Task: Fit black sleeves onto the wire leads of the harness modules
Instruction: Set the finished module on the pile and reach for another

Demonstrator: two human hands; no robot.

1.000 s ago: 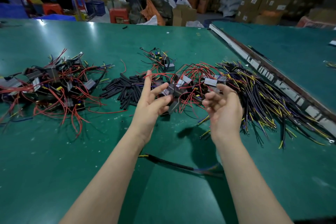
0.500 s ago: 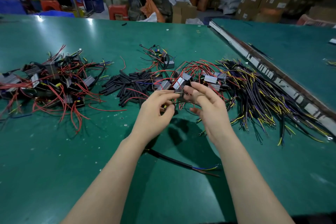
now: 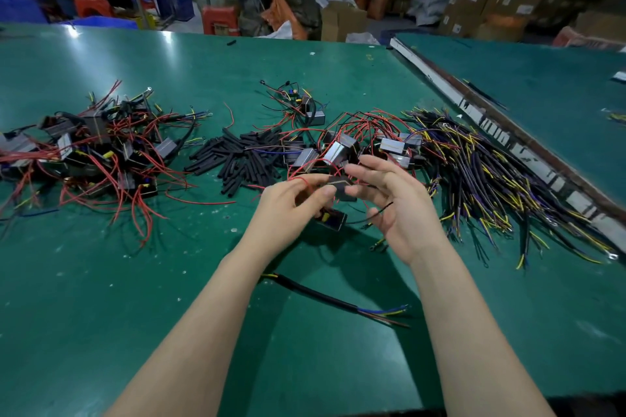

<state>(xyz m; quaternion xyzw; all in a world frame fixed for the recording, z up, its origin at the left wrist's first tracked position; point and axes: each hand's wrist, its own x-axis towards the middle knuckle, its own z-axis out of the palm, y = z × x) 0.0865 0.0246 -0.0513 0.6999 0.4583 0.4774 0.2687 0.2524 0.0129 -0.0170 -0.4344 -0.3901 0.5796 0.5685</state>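
My left hand (image 3: 288, 203) and my right hand (image 3: 396, 206) meet above the green table (image 3: 135, 281). Between them is a small dark harness module (image 3: 341, 183) with thin red leads. My left hand's curled fingers grip it from the left, and a second dark module (image 3: 332, 218) hangs just below my left thumb. With thumb and fingertips my right hand pinches the upper module's right side; its other fingers are spread. A thin black lead (image 3: 381, 210) crosses my right palm. A heap of short black sleeves (image 3: 244, 159) lies just beyond my left hand.
A pile of modules with red wires (image 3: 91, 152) lies at the left, and another pile (image 3: 352, 142) lies behind my hands. A thick bundle of black, yellow and purple cables (image 3: 491, 179) fans out at the right. One loose black cable (image 3: 325, 296) lies between my forearms. A metal rail (image 3: 508, 132) borders the right side.
My hands came together from apart over the last second. They have since drawn slightly nearer to me with the module, and my right fingers have spread.
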